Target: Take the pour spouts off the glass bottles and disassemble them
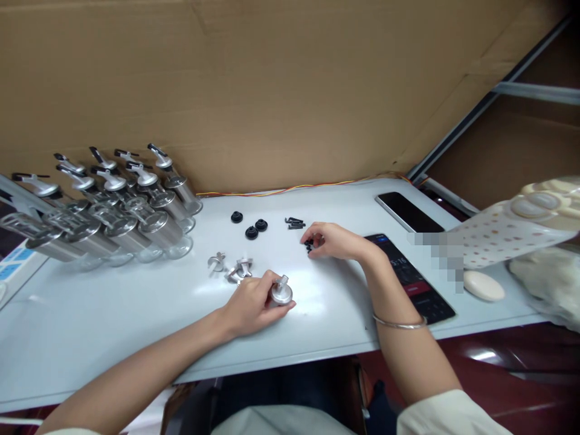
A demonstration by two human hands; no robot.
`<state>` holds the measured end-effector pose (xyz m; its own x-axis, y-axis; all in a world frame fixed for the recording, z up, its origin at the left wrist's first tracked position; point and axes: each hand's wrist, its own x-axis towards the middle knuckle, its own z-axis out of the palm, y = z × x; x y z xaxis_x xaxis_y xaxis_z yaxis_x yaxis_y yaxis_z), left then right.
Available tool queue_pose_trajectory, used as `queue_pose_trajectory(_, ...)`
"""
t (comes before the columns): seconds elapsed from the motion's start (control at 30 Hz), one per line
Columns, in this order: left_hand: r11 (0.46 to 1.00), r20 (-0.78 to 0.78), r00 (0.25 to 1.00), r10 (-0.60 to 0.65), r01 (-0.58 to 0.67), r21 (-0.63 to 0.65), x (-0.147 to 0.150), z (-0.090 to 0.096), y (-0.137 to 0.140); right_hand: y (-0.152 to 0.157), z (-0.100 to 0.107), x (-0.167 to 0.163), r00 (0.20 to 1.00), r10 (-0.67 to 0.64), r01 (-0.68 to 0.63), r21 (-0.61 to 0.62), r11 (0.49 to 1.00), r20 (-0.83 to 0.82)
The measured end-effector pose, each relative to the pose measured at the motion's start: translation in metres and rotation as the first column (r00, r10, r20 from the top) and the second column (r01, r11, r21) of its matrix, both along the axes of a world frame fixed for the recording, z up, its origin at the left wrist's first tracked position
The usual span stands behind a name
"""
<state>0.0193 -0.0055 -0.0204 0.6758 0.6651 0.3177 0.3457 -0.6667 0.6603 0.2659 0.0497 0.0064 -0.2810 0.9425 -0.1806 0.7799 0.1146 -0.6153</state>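
Note:
My left hand (258,302) is closed around a silver metal pourer spout (281,292), holding it upright above the near part of the table. Over at the right, my right hand (333,240) reaches down to a little cluster of small black pieces (309,245). Its thumb and forefinger are curved and apart, with the pieces between them. More metal pourer spouts (240,269) lie just beyond my left hand. Three round black stoppers (252,232) sit farther back, and several thin black flaps (295,223) lie beside the small pieces.
Several glass and metal bottles with pourers (122,223) crowd the left of the white table (136,308). A white power strip (18,272) is at the left edge. Right of my arm are two phones (410,211), a white oval object (484,286) and a dotted object (493,235). Cardboard (290,96) stands behind.

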Motion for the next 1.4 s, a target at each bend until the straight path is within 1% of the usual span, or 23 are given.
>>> queue_pose_trajectory(0.27,1.000,-0.004,1.000,-0.014,0.014,-0.009,0.000,0.000,0.001,-0.001,0.002,-0.004,0.999,-0.036,0.033,-0.081,0.996,-0.039)
queue_pose_trajectory(0.47,0.998,-0.037,0.999,-0.011,0.009,-0.065,0.000,-0.001,0.001,-0.001,0.002,-0.003,0.998,-0.028,0.022,-0.102,0.995,-0.055)
queue_pose_trajectory(0.57,0.990,-0.056,0.998,0.009,-0.016,-0.137,0.000,0.001,0.001,-0.001,0.005,-0.002,0.996,-0.023,0.019,-0.049,0.999,-0.082)
queue_pose_trajectory(0.63,0.978,-0.072,0.997,0.032,-0.046,-0.202,0.000,0.003,0.001,-0.002,0.009,-0.004,0.987,-0.031,0.034,0.017,0.999,-0.160)
queue_pose_trajectory(0.67,0.971,-0.074,0.996,0.040,-0.056,-0.232,0.000,0.004,0.001,-0.003,0.012,-0.007,0.973,-0.024,0.034,0.039,0.999,-0.228)
queue_pose_trajectory(0.73,0.959,-0.068,0.997,0.037,-0.054,-0.278,-0.001,0.006,0.001,-0.006,0.017,-0.014,0.919,0.024,-0.010,0.036,0.999,-0.393)
queue_pose_trajectory(0.8,0.952,-0.053,0.998,0.022,-0.037,-0.304,-0.002,0.007,0.001,-0.010,0.021,-0.025,0.839,0.098,-0.120,-0.006,0.993,-0.536)
queue_pose_trajectory(0.9,0.953,-0.027,1.000,0.014,-0.021,-0.302,-0.002,0.006,0.001,-0.016,0.023,-0.042,0.745,0.187,-0.312,-0.088,0.946,-0.640)
queue_pose_trajectory(0.97,0.957,0.002,1.000,0.026,-0.025,-0.289,-0.001,0.004,0.002,-0.019,0.022,-0.048,0.712,0.198,-0.385,-0.139,0.912,-0.673)
queue_pose_trajectory(1.03,0.956,0.078,0.994,0.077,-0.051,-0.287,0.000,0.002,0.001,-0.020,0.021,-0.050,0.683,0.173,-0.398,-0.163,0.903,-0.709)
queue_pose_trajectory(1.1,0.948,0.185,0.970,0.155,-0.094,-0.305,0.002,0.001,0.001,-0.020,0.021,-0.048,0.656,0.142,-0.373,-0.154,0.915,-0.742)
queue_pose_trajectory(1.17,0.940,0.268,0.938,0.218,-0.129,-0.316,0.003,-0.001,0.000,-0.019,0.021,-0.045,0.644,0.128,-0.348,-0.140,0.927,-0.754)
queue_pose_trajectory(1.27,0.947,0.299,0.924,0.238,-0.154,-0.281,0.001,-0.003,0.001,-0.019,0.023,-0.044,0.647,0.120,-0.351,-0.155,0.924,-0.753)
queue_pose_trajectory(1.4,0.970,0.302,0.929,0.213,-0.163,-0.183,-0.002,-0.005,0.004,-0.021,0.024,-0.047,0.679,0.144,-0.373,-0.169,0.912,-0.720)
